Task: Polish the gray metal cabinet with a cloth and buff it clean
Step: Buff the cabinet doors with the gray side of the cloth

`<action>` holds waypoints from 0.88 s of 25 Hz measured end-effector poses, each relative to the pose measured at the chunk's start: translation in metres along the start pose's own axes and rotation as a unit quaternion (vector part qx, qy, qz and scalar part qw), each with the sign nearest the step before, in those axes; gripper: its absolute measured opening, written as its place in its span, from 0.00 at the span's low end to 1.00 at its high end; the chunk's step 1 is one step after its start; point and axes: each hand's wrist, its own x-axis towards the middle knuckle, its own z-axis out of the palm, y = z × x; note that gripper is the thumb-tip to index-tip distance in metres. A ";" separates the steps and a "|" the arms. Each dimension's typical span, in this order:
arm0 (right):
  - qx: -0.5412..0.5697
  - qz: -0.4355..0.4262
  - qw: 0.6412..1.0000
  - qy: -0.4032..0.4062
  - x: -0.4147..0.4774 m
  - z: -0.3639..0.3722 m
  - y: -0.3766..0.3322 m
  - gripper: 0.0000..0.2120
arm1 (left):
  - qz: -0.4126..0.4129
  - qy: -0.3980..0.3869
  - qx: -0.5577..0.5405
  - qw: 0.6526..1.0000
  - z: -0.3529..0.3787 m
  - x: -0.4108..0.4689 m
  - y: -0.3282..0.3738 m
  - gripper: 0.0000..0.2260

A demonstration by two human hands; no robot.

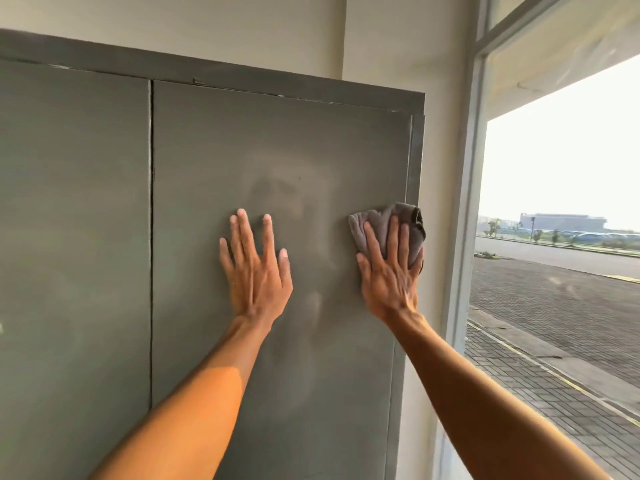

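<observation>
The gray metal cabinet point(86, 237) fills the left and middle of the view, with two doors split by a dark vertical seam. My left hand point(254, 268) rests flat on the right door, fingers spread and straight. My right hand point(389, 271) presses a crumpled gray cloth point(377, 223) flat against the same door, close to its right edge. Its fingers lie straight over the cloth. Hazy smears show on the door between and above the hands.
A cream wall point(381, 46) rises behind and to the right of the cabinet. A white window frame point(467, 202) stands just right of it, with a paved road and a distant building outside.
</observation>
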 end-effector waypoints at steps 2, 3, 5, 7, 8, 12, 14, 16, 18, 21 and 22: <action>0.004 -0.014 1.000 0.012 0.020 -0.007 0.012 0.27 | 0.027 0.001 0.002 1.000 0.010 0.005 0.033 0.28; 0.009 -0.019 1.000 0.019 0.032 -0.010 0.015 0.27 | 0.038 0.002 -0.002 0.999 0.013 0.011 0.048 0.28; 0.023 -0.024 0.999 0.032 0.064 -0.021 0.011 0.27 | 0.061 0.008 -0.006 0.998 0.016 0.029 0.074 0.27; 0.055 -0.010 0.998 0.038 0.107 -0.038 0.003 0.27 | 0.082 0.008 -0.008 0.997 0.015 0.052 0.095 0.26; 0.063 0.000 0.997 0.037 0.127 -0.047 -0.001 0.27 | 0.086 0.007 -0.010 0.996 0.015 0.060 0.102 0.26; 0.071 0.010 0.996 0.050 0.154 -0.049 -0.005 0.27 | 0.067 0.019 0.001 0.998 0.022 0.060 0.109 0.26; 0.081 0.002 0.995 0.062 0.141 -0.043 -0.003 0.27 | 0.065 0.020 0.011 0.998 0.027 0.043 0.107 0.26; 0.086 0.006 0.994 0.065 0.118 -0.032 0.001 0.27 | 0.065 0.015 0.021 0.998 0.033 0.019 0.101 0.25; 0.089 -0.001 0.994 0.059 0.082 -0.020 0.007 0.26 | 0.056 0.016 0.019 0.998 0.037 -0.008 0.097 0.25; 0.080 -0.010 0.995 0.050 0.001 0.009 0.019 0.26 | 0.043 0.008 0.007 0.999 0.049 -0.067 0.092 0.25; 0.078 -0.011 0.996 0.047 -0.028 0.020 0.023 0.26 | 0.046 0.005 0.007 0.999 0.055 -0.090 0.091 0.25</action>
